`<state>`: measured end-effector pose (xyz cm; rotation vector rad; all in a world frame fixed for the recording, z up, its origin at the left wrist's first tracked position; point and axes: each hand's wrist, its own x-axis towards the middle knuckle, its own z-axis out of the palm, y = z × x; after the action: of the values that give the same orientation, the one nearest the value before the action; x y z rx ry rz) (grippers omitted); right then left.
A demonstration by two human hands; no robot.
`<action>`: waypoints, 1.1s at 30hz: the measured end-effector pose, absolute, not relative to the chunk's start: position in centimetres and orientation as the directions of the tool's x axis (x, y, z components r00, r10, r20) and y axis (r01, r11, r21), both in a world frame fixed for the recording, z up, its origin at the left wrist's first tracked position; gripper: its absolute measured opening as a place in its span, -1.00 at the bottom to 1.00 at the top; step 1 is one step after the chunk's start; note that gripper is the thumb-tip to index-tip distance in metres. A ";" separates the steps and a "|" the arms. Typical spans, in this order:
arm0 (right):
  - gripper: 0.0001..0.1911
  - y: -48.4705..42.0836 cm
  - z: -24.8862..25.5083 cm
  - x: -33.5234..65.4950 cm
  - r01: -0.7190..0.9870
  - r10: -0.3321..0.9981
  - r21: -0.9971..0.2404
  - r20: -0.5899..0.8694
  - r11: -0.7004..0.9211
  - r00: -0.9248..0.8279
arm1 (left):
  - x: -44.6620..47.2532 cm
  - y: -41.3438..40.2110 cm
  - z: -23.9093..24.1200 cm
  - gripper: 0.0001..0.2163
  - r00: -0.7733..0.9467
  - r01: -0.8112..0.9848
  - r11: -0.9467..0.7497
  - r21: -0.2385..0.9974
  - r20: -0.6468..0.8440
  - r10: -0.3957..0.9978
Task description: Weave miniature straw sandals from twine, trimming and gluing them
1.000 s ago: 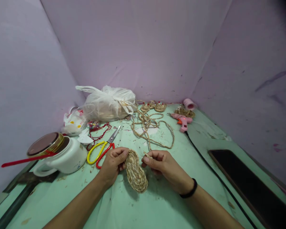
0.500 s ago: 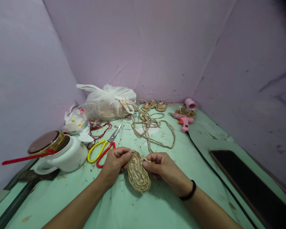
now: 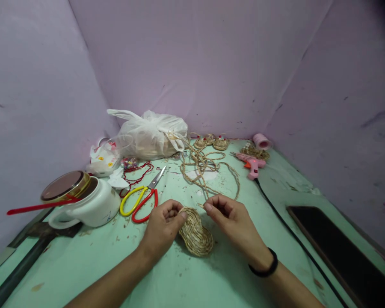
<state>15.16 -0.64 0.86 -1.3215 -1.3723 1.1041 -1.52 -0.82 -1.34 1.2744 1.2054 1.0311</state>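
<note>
My left hand (image 3: 165,224) pinches the upper left edge of a woven straw sole (image 3: 196,235), an oval coil of braided cord narrowed at its middle. Its wider end points toward me and to the right. Apart from the sole, to its right, my right hand (image 3: 227,218) is closed on the tip of a straw cord (image 3: 201,205), and a short end pokes out left of the fingertips. Behind my right hand, a loose length of braided straw cord (image 3: 208,188) runs back into a tangle; where it joins the piece in my fingers is hidden.
Scissors (image 3: 152,185) with yellow and red handles lie left of my hands. A white mug (image 3: 96,209), a hammer (image 3: 40,233) and a plastic bag (image 3: 154,134) stand or lie further left and back. To the right are a pink glue gun (image 3: 253,164), its black cable, and a phone (image 3: 333,252).
My right hand has moved away from the sole's edge to the right, with the cord tip in its fingers. The sole has turned, its near end swinging right. The view has shifted slightly.
</note>
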 end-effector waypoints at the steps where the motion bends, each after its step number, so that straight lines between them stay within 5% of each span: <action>1: -0.85 -0.8 0.9 15.0 0.211 0.999 -0.976 0.047 0.048 -0.008 | -1.5 -0.9 -1.3 -0.84 0.115 0.082 0.062 0.995 -0.071 0.991; 15: -0.88 -2.2 0.5 14.6 0.572 0.899 -0.719 0.432 0.395 -0.078 | -0.6 -1.9 -1.0 -0.81 0.155 0.079 0.159 0.984 -0.169 0.973; 33: -0.87 -2.7 0.3 14.0 0.626 0.832 -0.620 0.548 0.473 -0.087 | -0.6 -2.3 -1.4 -0.82 0.152 0.172 0.012 0.985 -0.038 0.988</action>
<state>14.01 -2.66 0.32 -1.2351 -1.7975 0.2799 -0.59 -2.28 -1.45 1.3838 1.2265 0.9887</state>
